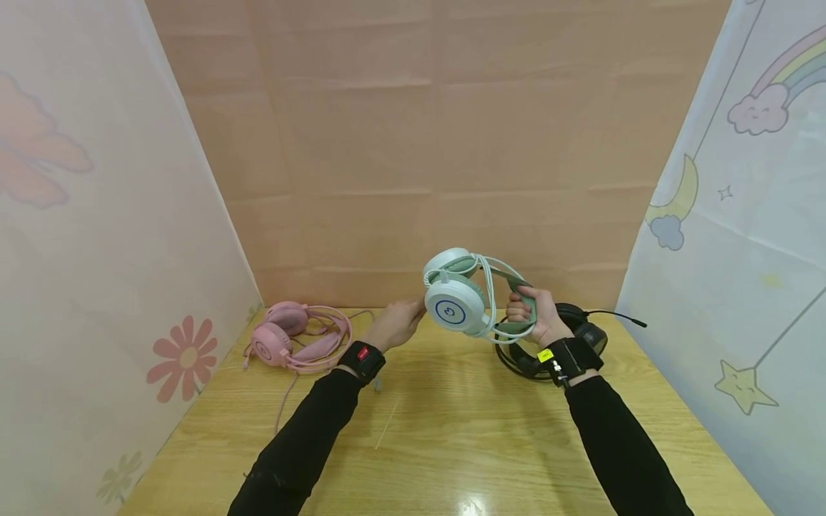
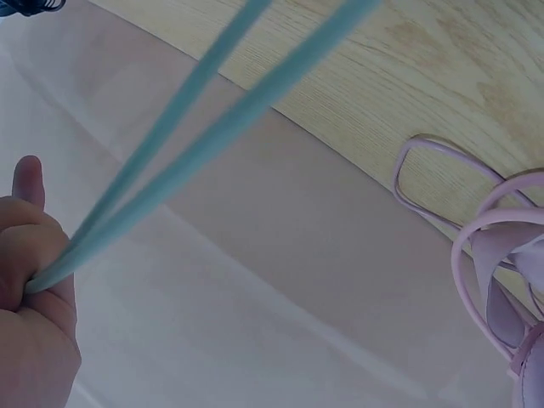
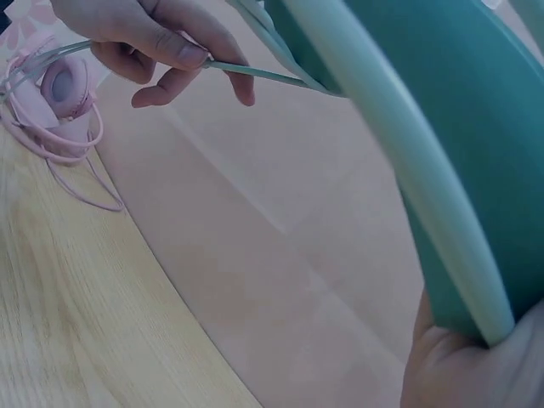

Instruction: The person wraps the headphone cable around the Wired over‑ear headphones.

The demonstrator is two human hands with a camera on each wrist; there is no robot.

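Mint-green headphones are held up above the table, ear cups toward the left. My right hand grips them by the headband, whose padded inner side fills much of the right wrist view. Loops of pale green cable hang around the ear cups and headband. To the left of the cups, my left hand pinches the cable between thumb and fingers. In the left wrist view two strands of the cable run from those fingers, and one finger points up.
Pink headphones with a coiled cord lie at the table's back left. Behind my right wrist is a black headset with a microphone boom. Decorated side panels and a tan back panel enclose the wooden table.
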